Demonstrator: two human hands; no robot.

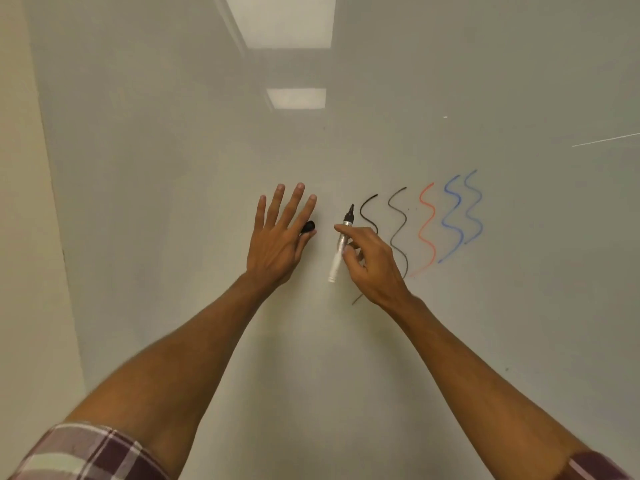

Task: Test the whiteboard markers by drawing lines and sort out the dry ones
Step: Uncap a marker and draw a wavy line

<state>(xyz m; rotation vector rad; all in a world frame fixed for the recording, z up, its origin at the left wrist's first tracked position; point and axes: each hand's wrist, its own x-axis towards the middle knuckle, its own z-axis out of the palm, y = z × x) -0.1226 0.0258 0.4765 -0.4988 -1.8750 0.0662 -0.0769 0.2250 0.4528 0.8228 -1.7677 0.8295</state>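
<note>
Left hand [277,244] fingers spread by whiteboard [450,323], thumb pinching cap [307,226], right hand [374,265] pinching marker [341,244], wavy lines [427,230] just right of it

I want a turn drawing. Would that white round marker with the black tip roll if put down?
Probably: the white round marker looks smooth and cylindrical, so it may roll. It seems stiff and light: the right hand holds it with fingertips. Uncapped, its tip may smudge.
</note>
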